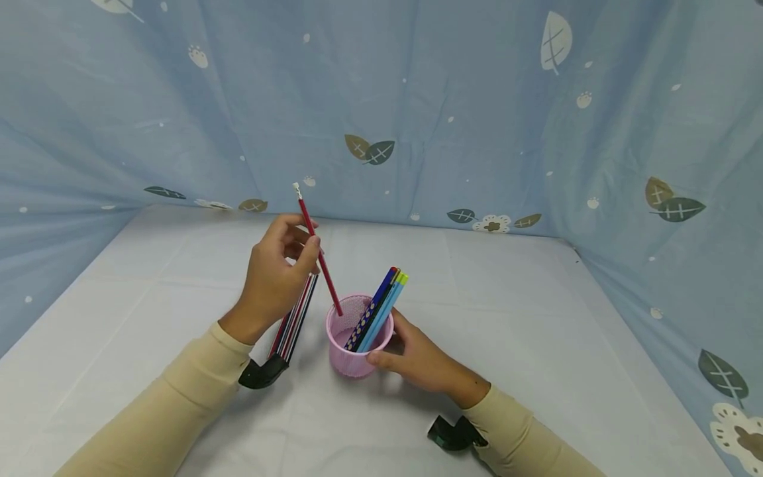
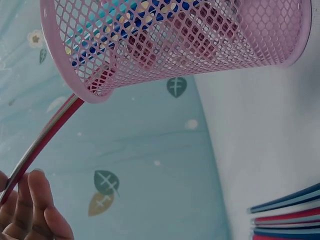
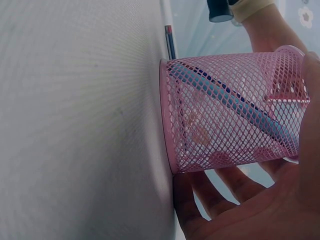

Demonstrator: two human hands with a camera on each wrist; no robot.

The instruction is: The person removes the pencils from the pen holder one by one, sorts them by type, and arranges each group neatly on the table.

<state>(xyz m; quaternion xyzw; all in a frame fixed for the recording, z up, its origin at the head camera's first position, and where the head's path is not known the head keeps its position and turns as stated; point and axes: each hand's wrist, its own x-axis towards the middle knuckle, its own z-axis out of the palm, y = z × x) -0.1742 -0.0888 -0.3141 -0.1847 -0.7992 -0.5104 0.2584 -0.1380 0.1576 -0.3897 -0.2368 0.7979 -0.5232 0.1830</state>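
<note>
My left hand (image 1: pixel 278 268) pinches a red pencil (image 1: pixel 324 265) with a white eraser end up. The pencil slants, its lower end inside the rim of a pink mesh pencil cup (image 1: pixel 352 364). My right hand (image 1: pixel 426 358) grips this cup from the right side, thumb at the front and fingers round behind. Leaning to the right inside the cup are several pencils, among them a dark blue dotted one (image 1: pixel 361 322) and light blue ones (image 1: pixel 381 319). In the right wrist view the cup (image 3: pixel 225 112) stands upright on the table.
Several striped pencils (image 1: pixel 293 322) in red, black and white lie on the white table (image 1: pixel 507 318), left of the cup and partly hidden by the left hand. A blue leaf-patterned cloth (image 1: pixel 477 99) hangs behind. Black wrist devices (image 1: pixel 456 434) sit under both sleeves.
</note>
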